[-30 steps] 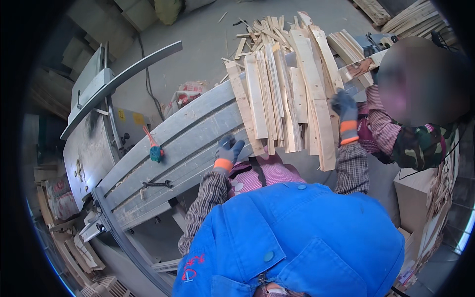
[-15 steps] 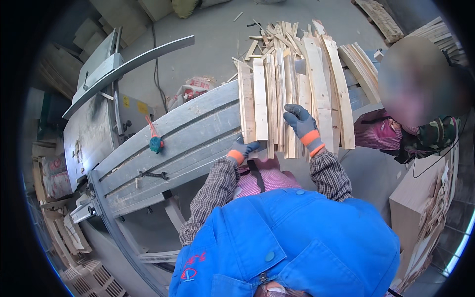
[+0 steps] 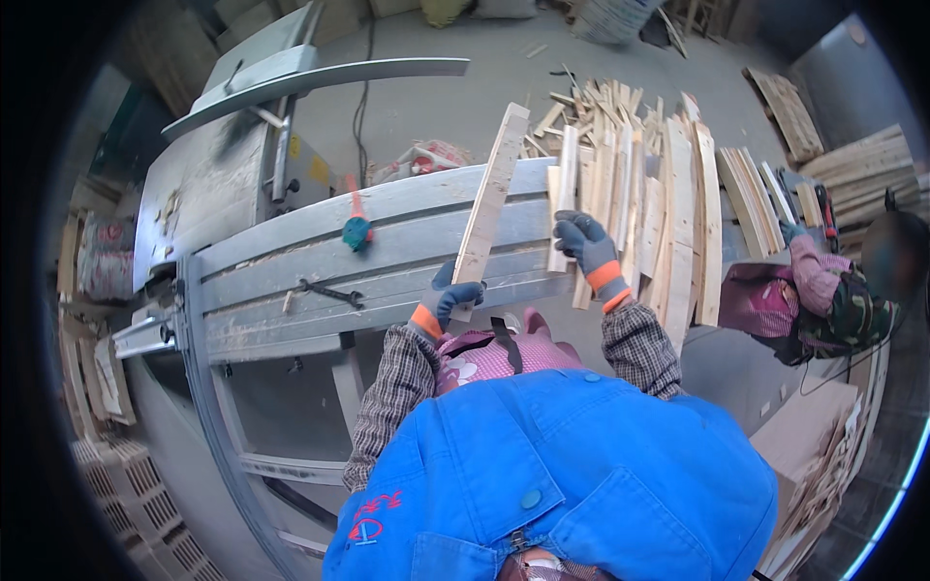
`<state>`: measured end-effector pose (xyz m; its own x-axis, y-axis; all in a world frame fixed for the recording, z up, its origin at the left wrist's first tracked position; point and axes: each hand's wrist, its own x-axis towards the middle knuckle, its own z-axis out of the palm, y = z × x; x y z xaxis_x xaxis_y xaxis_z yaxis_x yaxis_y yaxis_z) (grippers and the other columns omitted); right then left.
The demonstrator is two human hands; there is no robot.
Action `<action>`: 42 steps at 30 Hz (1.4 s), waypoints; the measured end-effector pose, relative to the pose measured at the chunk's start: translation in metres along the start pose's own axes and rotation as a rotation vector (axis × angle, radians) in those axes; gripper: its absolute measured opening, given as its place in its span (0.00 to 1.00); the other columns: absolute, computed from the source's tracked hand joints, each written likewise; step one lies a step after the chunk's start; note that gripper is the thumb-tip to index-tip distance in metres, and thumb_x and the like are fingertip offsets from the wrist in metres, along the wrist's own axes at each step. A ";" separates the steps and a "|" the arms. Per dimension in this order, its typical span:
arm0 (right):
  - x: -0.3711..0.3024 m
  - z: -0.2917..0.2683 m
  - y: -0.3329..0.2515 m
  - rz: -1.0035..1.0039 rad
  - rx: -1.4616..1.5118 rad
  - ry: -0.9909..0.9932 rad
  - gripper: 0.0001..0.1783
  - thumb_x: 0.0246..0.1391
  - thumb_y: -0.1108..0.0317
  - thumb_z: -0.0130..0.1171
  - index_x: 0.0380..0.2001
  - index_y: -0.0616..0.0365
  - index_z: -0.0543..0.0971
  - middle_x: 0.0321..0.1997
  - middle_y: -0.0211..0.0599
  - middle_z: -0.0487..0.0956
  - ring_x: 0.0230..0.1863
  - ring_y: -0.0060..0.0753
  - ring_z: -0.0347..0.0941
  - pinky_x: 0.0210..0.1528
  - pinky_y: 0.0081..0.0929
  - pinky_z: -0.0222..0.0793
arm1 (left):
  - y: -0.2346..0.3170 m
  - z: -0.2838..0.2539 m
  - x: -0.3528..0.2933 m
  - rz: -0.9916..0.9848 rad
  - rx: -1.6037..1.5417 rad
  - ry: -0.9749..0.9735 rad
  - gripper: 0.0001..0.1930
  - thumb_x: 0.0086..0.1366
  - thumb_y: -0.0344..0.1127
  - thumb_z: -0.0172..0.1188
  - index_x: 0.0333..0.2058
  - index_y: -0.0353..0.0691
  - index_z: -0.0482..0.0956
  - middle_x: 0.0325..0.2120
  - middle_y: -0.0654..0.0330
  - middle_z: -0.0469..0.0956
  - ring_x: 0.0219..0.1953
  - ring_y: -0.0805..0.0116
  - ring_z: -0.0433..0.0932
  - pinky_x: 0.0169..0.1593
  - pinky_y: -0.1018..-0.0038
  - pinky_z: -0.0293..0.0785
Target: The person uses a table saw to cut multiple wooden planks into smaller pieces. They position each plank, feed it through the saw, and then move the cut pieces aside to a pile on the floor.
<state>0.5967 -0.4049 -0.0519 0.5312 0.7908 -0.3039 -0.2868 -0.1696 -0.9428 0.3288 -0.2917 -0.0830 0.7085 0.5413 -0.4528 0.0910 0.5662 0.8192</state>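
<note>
My left hand (image 3: 455, 293), in a grey glove with an orange cuff, grips the near end of a pale wooden board (image 3: 494, 189). The board slants away over the slatted metal table (image 3: 407, 232), apart from the other pieces. My right hand (image 3: 587, 244), gloved alike, has its fingers curled at the edge of a narrow wooden strip (image 3: 564, 194) at the left side of the stack. Its fingertips overlap the strip, and part of the grip is hidden. Several more wooden boards (image 3: 678, 218) lie side by side to the right of that hand.
A tape measure (image 3: 357, 233) and a wrench (image 3: 332, 293) lie on the table's left part. Beyond it stands a machine with a long metal fence (image 3: 320, 82). Offcuts (image 3: 610, 102) are heaped past the stack. A co-worker's pink sleeve (image 3: 819, 271) is at the right.
My left hand has pulled the leftmost board away from the stack, leftward and tilted. My right hand has shifted left along the stack to the narrow strip. The whole view has swung slightly.
</note>
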 end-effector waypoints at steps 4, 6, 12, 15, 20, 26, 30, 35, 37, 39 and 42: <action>-0.008 0.101 -0.004 0.121 -0.027 -0.270 0.22 0.60 0.56 0.58 0.54 0.55 0.73 0.37 0.30 0.80 0.31 0.20 0.77 0.32 0.19 0.73 | 0.029 -0.036 -0.051 0.074 0.065 0.021 0.29 0.50 0.31 0.64 0.52 0.34 0.68 0.33 0.57 0.77 0.33 0.70 0.77 0.36 0.74 0.75; -0.010 0.151 -0.004 0.176 -0.018 -0.343 0.22 0.59 0.55 0.58 0.52 0.55 0.73 0.36 0.31 0.80 0.31 0.22 0.78 0.33 0.20 0.74 | 0.037 -0.061 -0.080 0.137 0.051 0.034 0.28 0.49 0.31 0.64 0.51 0.34 0.69 0.33 0.57 0.77 0.33 0.71 0.76 0.36 0.74 0.74; -0.008 0.259 0.023 0.316 0.119 -0.531 0.12 0.57 0.62 0.60 0.37 0.58 0.74 0.26 0.30 0.74 0.22 0.21 0.69 0.23 0.19 0.64 | 0.045 -0.143 -0.157 0.090 0.033 0.010 0.24 0.51 0.31 0.65 0.48 0.33 0.71 0.30 0.60 0.77 0.30 0.73 0.76 0.32 0.76 0.73; -0.015 0.308 0.035 0.353 0.151 -0.547 0.09 0.55 0.65 0.62 0.34 0.57 0.76 0.22 0.29 0.72 0.18 0.20 0.65 0.19 0.17 0.59 | 0.047 -0.171 -0.193 0.022 0.005 0.098 0.23 0.56 0.33 0.61 0.51 0.34 0.70 0.34 0.58 0.77 0.34 0.71 0.77 0.35 0.74 0.76; 0.007 0.386 0.042 0.407 0.123 -0.641 0.08 0.55 0.65 0.61 0.31 0.57 0.74 0.18 0.30 0.71 0.14 0.21 0.63 0.16 0.19 0.56 | 0.022 -0.259 -0.237 0.226 -0.172 0.405 0.19 0.65 0.35 0.56 0.54 0.37 0.71 0.38 0.57 0.77 0.41 0.70 0.78 0.44 0.75 0.76; 0.084 0.453 0.059 0.495 0.008 -0.690 0.15 0.55 0.56 0.62 0.24 0.51 0.72 0.15 0.30 0.70 0.12 0.21 0.59 0.15 0.20 0.53 | 0.068 -0.334 -0.329 0.453 -0.248 1.084 0.14 0.64 0.36 0.61 0.46 0.39 0.74 0.32 0.64 0.75 0.31 0.74 0.77 0.31 0.78 0.79; 0.114 0.503 0.068 0.442 -0.024 -0.730 0.15 0.54 0.55 0.63 0.24 0.51 0.73 0.15 0.29 0.71 0.12 0.22 0.61 0.15 0.20 0.56 | 0.099 -0.387 -0.385 0.423 -0.164 1.371 0.09 0.64 0.33 0.61 0.42 0.43 0.74 0.27 0.71 0.71 0.25 0.82 0.70 0.24 0.84 0.68; 0.143 0.565 0.065 0.423 -0.063 -0.695 0.13 0.50 0.59 0.68 0.28 0.55 0.77 0.17 0.31 0.74 0.14 0.24 0.67 0.16 0.21 0.61 | 0.125 -0.462 -0.407 0.481 0.039 1.598 0.17 0.62 0.37 0.63 0.48 0.41 0.75 0.29 0.67 0.75 0.27 0.80 0.71 0.30 0.83 0.70; 0.169 0.585 0.076 0.405 -0.066 -0.708 0.14 0.50 0.59 0.68 0.28 0.56 0.77 0.17 0.32 0.75 0.14 0.24 0.68 0.15 0.22 0.62 | 0.147 -0.498 -0.398 0.484 0.198 1.726 0.19 0.62 0.38 0.64 0.51 0.41 0.75 0.29 0.67 0.75 0.27 0.80 0.70 0.31 0.82 0.69; 0.189 0.608 0.082 0.436 -0.083 -0.736 0.15 0.50 0.59 0.69 0.28 0.58 0.77 0.17 0.33 0.75 0.12 0.25 0.67 0.13 0.22 0.61 | 0.161 -0.562 -0.392 0.573 0.515 1.734 0.20 0.60 0.37 0.66 0.50 0.39 0.76 0.28 0.67 0.75 0.29 0.79 0.70 0.33 0.80 0.69; 0.179 0.649 0.081 0.452 -0.138 -0.753 0.13 0.54 0.57 0.65 0.24 0.51 0.74 0.13 0.27 0.69 0.10 0.19 0.58 0.13 0.19 0.52 | 0.194 -0.644 -0.388 0.322 0.982 1.919 0.32 0.49 0.49 0.71 0.50 0.39 0.77 0.41 0.50 0.78 0.42 0.56 0.77 0.49 0.64 0.73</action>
<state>0.1509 0.1044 -0.0936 -0.2887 0.7996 -0.5266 -0.2174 -0.5904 -0.7773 -0.3789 0.0084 0.0246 -0.5437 0.6687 0.5072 0.8165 0.2815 0.5041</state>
